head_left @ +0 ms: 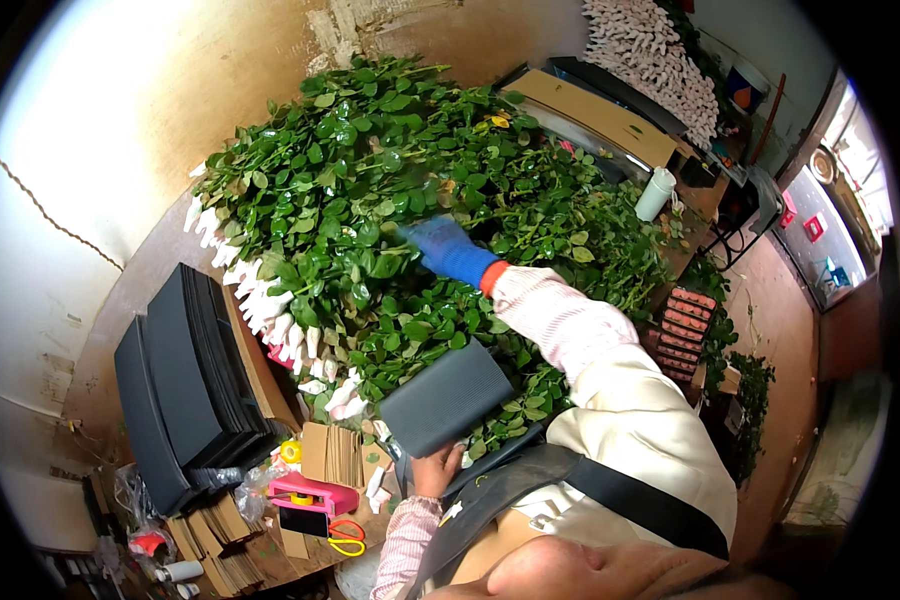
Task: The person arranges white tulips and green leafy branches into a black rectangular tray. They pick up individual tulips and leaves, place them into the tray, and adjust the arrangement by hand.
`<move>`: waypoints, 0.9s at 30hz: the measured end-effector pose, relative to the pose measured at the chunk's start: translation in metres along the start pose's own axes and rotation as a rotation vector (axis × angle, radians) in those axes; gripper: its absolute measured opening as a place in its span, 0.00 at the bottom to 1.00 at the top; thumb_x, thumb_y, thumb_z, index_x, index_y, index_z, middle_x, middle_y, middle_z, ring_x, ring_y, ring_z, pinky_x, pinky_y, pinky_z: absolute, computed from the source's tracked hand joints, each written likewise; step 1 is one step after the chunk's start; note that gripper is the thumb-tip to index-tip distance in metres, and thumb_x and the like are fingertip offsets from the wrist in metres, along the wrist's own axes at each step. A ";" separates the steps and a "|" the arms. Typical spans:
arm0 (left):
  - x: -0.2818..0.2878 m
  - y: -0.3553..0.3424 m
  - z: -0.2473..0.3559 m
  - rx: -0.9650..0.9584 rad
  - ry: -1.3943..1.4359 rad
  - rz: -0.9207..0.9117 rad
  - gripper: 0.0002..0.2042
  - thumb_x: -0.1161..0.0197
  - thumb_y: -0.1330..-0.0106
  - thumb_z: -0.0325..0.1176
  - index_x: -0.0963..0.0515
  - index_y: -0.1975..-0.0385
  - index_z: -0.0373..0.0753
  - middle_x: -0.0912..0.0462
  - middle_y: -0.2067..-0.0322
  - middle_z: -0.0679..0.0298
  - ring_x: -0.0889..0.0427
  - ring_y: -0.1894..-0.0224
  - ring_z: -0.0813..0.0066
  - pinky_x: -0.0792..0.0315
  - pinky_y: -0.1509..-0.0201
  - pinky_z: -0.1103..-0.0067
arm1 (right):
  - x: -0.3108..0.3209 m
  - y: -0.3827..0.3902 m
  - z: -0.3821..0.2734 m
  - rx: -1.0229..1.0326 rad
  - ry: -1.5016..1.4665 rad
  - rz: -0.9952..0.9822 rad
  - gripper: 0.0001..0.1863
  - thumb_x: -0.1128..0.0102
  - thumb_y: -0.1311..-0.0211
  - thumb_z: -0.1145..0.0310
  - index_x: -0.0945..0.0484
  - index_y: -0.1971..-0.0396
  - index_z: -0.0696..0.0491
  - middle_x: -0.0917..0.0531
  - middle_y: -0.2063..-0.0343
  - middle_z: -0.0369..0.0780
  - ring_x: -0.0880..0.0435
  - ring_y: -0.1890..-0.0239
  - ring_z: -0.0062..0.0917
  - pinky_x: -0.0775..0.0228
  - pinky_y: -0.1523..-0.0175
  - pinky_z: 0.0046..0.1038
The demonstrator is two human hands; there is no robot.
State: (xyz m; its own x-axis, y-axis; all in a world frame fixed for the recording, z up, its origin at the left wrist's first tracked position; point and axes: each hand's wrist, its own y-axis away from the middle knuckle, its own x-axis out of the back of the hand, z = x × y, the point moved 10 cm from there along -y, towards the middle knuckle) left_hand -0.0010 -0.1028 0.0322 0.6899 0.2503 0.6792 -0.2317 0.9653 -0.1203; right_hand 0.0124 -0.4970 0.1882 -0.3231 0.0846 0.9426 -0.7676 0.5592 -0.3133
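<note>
A broad heap of leafy green rose-like stems (370, 190) covers the table, with white-wrapped heads (260, 300) along its left edge. Over the middle of the heap reaches my right hand (445, 250) in a blue glove with an orange cuff. Its fingers are smeared by motion against the leaves, so their grip is unclear. Closer to me, my bare left hand (438, 470) grips the lower edge of a dark grey corrugated sheet (446, 398). That sheet is tilted and rests against the near foliage; part of the hand is hidden beneath it.
Stacked dark grey sheets (195, 370) stand at left. Near them are cardboard pieces (332, 455), a pink tape dispenser (315, 493), a phone (303, 521) and red-yellow scissors (347, 538). Far right hold a flat cardboard box (600, 115), a pale green bottle (656, 194) and more white-wrapped heads (655, 65).
</note>
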 end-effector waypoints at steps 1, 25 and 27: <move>0.003 0.002 -0.001 0.001 -0.009 0.019 0.13 0.28 0.36 0.41 0.11 0.60 0.40 0.13 0.68 0.54 0.14 0.64 0.50 0.22 0.54 0.63 | 0.005 -0.004 -0.016 0.071 -0.056 0.093 0.22 0.32 0.42 0.66 0.19 0.46 0.44 0.14 0.55 0.41 0.16 0.51 0.39 0.24 0.44 0.41; -0.016 0.016 -0.050 0.339 0.424 0.065 0.23 0.20 0.44 0.37 0.18 0.50 0.35 0.11 0.65 0.52 0.11 0.64 0.59 0.20 0.57 0.68 | -0.022 0.321 0.031 0.044 0.320 -0.712 0.17 0.43 0.33 0.68 0.16 0.48 0.34 0.14 0.61 0.37 0.14 0.53 0.34 0.24 0.47 0.39; -0.024 0.018 -0.053 0.355 0.480 -0.013 0.21 0.21 0.41 0.38 0.16 0.53 0.32 0.10 0.66 0.54 0.12 0.68 0.66 0.20 0.61 0.71 | -0.035 0.325 0.028 0.028 0.326 -0.697 0.15 0.37 0.42 0.70 0.13 0.55 0.38 0.14 0.67 0.37 0.14 0.58 0.36 0.23 0.51 0.40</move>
State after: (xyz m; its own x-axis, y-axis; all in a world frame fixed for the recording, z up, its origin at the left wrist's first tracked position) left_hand 0.0150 -0.0876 -0.0249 0.9080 0.3238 0.2658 -0.3789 0.9055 0.1913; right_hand -0.2411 -0.3411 0.0502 0.4165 -0.0383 0.9083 -0.7493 0.5514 0.3669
